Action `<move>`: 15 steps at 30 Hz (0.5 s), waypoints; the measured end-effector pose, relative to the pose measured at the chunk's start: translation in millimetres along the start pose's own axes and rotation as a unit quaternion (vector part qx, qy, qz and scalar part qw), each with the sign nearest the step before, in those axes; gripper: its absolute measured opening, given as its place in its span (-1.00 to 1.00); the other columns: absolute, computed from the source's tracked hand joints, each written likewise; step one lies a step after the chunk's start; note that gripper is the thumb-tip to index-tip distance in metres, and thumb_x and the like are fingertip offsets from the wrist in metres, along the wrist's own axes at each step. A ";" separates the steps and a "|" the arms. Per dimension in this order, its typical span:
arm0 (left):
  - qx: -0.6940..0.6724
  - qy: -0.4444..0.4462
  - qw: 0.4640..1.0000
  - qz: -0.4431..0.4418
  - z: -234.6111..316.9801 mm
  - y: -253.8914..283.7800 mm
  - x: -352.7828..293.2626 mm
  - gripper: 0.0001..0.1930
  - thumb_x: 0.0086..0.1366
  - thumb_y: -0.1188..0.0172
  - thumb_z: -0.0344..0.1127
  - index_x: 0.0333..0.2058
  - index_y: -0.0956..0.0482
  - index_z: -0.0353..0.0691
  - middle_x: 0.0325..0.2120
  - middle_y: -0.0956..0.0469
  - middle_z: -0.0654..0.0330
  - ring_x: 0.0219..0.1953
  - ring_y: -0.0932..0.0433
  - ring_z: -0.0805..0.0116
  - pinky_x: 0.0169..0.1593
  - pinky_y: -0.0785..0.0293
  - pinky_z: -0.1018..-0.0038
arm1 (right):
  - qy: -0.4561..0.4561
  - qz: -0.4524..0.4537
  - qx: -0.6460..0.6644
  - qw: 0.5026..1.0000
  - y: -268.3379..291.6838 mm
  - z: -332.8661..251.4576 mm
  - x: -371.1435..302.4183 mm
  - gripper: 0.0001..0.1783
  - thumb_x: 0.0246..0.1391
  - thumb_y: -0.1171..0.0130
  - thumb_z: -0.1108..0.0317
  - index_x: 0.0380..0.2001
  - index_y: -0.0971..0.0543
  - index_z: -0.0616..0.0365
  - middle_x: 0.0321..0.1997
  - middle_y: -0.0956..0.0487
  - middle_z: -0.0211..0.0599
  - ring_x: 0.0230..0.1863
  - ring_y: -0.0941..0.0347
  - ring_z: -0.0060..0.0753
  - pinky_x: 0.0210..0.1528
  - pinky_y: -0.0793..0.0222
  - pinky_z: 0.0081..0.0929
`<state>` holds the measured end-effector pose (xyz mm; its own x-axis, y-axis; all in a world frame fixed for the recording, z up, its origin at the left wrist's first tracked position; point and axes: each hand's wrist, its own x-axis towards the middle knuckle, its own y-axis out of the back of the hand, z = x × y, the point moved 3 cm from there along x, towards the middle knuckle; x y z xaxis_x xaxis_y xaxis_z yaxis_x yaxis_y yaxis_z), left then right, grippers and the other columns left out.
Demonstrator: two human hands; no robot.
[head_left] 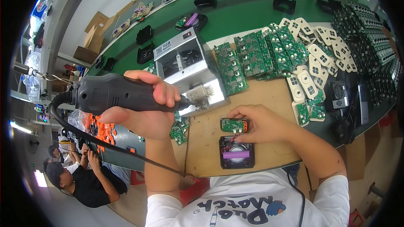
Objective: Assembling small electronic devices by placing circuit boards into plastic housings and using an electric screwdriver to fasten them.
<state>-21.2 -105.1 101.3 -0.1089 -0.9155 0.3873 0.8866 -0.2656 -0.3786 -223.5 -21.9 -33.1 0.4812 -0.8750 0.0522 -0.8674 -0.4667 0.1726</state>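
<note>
Driver in my left hand, board pinned under my right.

My left hand [145,109] is clenched around the black electric screwdriver [122,93], its long axis running 9-to-3, tip aimed right. My right hand [261,122] presses fingertips on the small green circuit board [232,125], lying at 4 o'clock from the tip, atop the black housing [237,153] on the tabletop [269,96]. Right hand is nearer.

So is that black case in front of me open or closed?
Open. The black case has no cover on; its purple battery and red wires show from above.
</note>
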 end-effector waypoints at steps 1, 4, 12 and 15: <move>0.000 0.000 1.000 0.000 0.2 -0.6 0.4 -0.01 -0.18 0.10 0.78 -0.30 -0.41 -0.19 -0.71 -0.37 0.29 -0.71 -0.33 0.40 -0.51 -0.33 0.41 | 0.004 -0.006 0.010 1.000 -0.4 1.0 0.0 -0.36 -0.16 -0.46 0.35 0.03 -0.45 0.27 -0.02 -0.58 -0.05 -0.09 -0.58 -0.28 -0.09 -0.51 -0.41; -0.002 0.014 1.000 0.001 -3.8 -3.1 0.8 0.00 -0.21 0.09 0.79 -0.30 -0.41 -0.18 -0.71 -0.37 0.29 -0.71 -0.33 0.40 -0.51 -0.32 0.43 | -0.062 -0.039 0.083 0.994 -2.3 6.6 0.2 -0.29 -0.12 -0.43 0.55 0.16 -0.39 0.28 -0.01 -0.55 -0.21 -0.14 -0.53 -0.53 -0.07 -0.53 -0.56; 0.034 0.035 0.999 0.007 -5.1 -4.7 -11.6 0.04 -0.20 0.11 0.78 -0.28 -0.44 -0.25 -0.72 -0.36 0.30 -0.73 -0.33 0.42 -0.54 -0.33 0.42 | -0.100 -0.031 -0.030 0.994 3.7 -7.2 -0.2 -0.40 -0.09 -0.46 0.28 0.06 -0.56 0.21 -0.46 -0.63 -0.26 -0.51 -0.46 -0.56 -0.38 -0.42 -0.56; -0.037 0.038 0.999 -0.007 -2.7 -17.3 -33.8 0.04 -0.22 0.05 0.77 -0.29 -0.46 -0.28 -0.74 -0.38 0.29 -0.76 -0.34 0.42 -0.58 -0.33 0.42 | -0.106 -0.029 -0.023 0.994 4.2 -2.3 -1.1 -0.41 -0.08 -0.45 0.31 0.06 -0.56 0.20 -0.40 -0.64 -0.26 -0.48 -0.48 -0.57 -0.35 -0.44 -0.57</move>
<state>-34.0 -70.3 92.5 -0.1564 -0.9311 0.3296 0.8499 -0.2969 -0.4353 -227.4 -22.6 -30.2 0.4889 -0.8563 -0.1666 -0.8295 -0.5155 0.2152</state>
